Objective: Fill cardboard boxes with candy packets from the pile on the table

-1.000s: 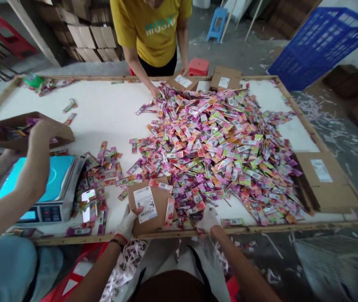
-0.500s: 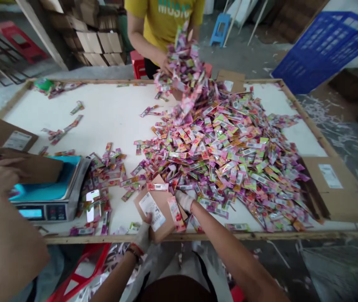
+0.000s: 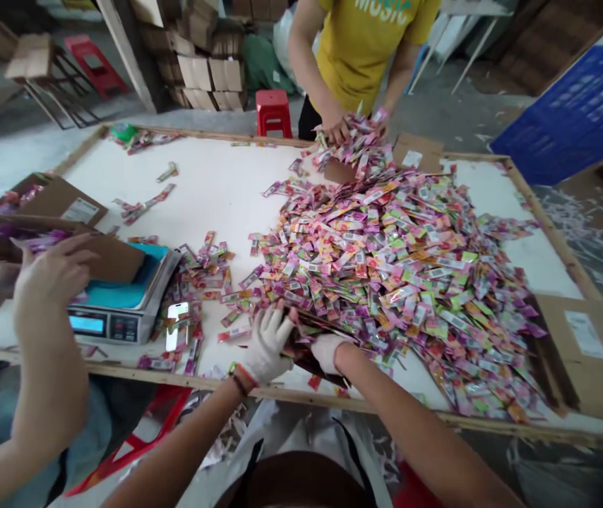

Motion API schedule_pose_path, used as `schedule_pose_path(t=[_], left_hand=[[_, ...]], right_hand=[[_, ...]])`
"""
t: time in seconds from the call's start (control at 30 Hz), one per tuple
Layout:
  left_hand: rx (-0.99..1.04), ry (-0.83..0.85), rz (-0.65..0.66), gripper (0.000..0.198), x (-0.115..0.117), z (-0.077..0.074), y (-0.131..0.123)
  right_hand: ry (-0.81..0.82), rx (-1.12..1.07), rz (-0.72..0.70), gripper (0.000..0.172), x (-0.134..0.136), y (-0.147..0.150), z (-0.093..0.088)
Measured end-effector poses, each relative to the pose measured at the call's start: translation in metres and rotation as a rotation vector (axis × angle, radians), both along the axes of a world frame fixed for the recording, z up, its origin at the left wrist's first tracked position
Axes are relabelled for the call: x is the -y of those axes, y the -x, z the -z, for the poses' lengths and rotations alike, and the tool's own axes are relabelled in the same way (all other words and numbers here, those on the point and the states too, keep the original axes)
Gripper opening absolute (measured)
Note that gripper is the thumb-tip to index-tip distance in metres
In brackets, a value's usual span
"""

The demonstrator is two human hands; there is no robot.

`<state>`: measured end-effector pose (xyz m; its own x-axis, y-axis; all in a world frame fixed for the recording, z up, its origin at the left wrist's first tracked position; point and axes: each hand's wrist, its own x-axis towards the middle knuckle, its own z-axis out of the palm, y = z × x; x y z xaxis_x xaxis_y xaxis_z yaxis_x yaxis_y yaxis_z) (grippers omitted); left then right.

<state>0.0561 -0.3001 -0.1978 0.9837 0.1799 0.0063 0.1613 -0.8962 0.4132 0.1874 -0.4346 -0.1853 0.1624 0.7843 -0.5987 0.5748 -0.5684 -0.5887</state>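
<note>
At the near edge of the pile, a small cardboard box (image 3: 318,326) is held tilted between my gloved hands. My left hand (image 3: 268,347) grips its left side, thumb and fingers at the rim. The right hand (image 3: 327,353) is closed at the box's right side, its fingertips partly hidden. Some packets show at the box's opening, though its inside is dark and mostly out of sight. Just beyond lies a big heap of small pink, purple and green snack packets (image 3: 386,261).
On the left, a co-worker's hand (image 3: 50,275) is at an open box (image 3: 105,254) on a digital scale (image 3: 126,326). A phone (image 3: 177,326) lies among loose packets. Across the table, a person in a yellow shirt (image 3: 357,53) handles packets. A carton (image 3: 587,353) stands at right.
The box has turned from label-side up to tilted upright, and my left hand has moved up to its rim. The person opposite has lowered the raised packets. The view has shifted left.
</note>
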Motion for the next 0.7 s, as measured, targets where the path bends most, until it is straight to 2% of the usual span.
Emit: schedule_pose_path(t=[0.1, 0.17, 0.2, 0.23, 0.33, 0.4, 0.47, 0.53, 0.63, 0.7], left_hand=[[-0.087, -0.113, 0.186, 0.056, 0.002, -0.015, -0.018], [-0.075, -0.047, 0.277, 0.049, -0.004, -0.018, -0.017], [-0.052, 0.013, 0.280, 0.051, -0.011, -0.016, -0.014], [-0.016, 0.071, 0.225, 0.054, -0.019, -0.012, -0.012], [0.051, 0.142, -0.141, 0.058, -0.053, 0.008, -0.015], [-0.033, 0.063, -0.306, 0.073, -0.075, 0.029, -0.032], [-0.197, -0.064, -0.272, 0.096, -0.089, 0.051, -0.057], [-0.313, -0.138, -0.173, 0.101, -0.094, 0.071, -0.081], [-0.364, -0.107, -0.090, 0.071, -0.093, 0.089, -0.102], [-0.372, -0.081, -0.060, 0.052, -0.097, 0.089, -0.106]], right_hand=[[-0.064, -0.020, -0.147, 0.034, 0.031, -0.011, -0.018], [-0.086, 0.027, -0.105, 0.031, 0.045, -0.013, -0.023], [-0.087, 0.068, -0.056, 0.030, 0.048, -0.011, -0.022], [-0.083, 0.115, -0.002, 0.032, 0.048, -0.007, -0.020], [-0.080, 0.181, 0.075, 0.049, 0.043, 0.011, -0.011], [-0.107, 0.161, 0.130, 0.051, 0.042, 0.019, -0.007], [-0.150, 0.141, 0.231, 0.047, 0.049, 0.023, -0.005], [-0.175, 0.164, 0.341, 0.046, 0.061, 0.023, -0.005], [-0.205, 0.236, 0.468, 0.047, 0.081, 0.026, -0.002], [-0.232, 0.232, 0.523, 0.044, 0.091, 0.028, -0.001]])
